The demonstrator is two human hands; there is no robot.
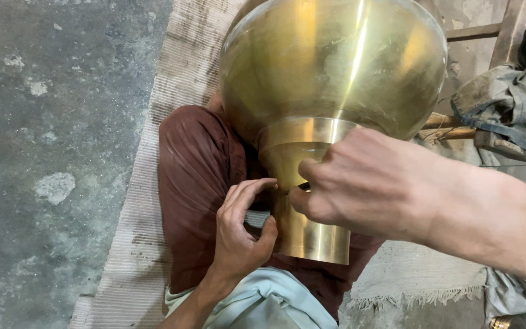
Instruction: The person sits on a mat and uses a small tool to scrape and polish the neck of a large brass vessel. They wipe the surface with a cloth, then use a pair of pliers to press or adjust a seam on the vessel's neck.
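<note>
Large polished brass vessel (336,67) rests on a lap, steadied: left hand (241,234) curled gripping its neck, right hand (354,183) closed, pinching a small dark tool against it.

A small metal workshop on the floor

The rough grey concrete floor (56,122), worn woven mat (147,183), dirty rags (506,103) and big shiny brass pot (336,67) show it.

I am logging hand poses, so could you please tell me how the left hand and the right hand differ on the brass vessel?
The left hand is curled, fingers touching the shiny golden brass vessel at its neck from the side. The right hand reaches across in front of the neck, fist-like, pinching something small and dark. Both meet the vessel at its narrow neck, above the maroon-clad lap.
</note>
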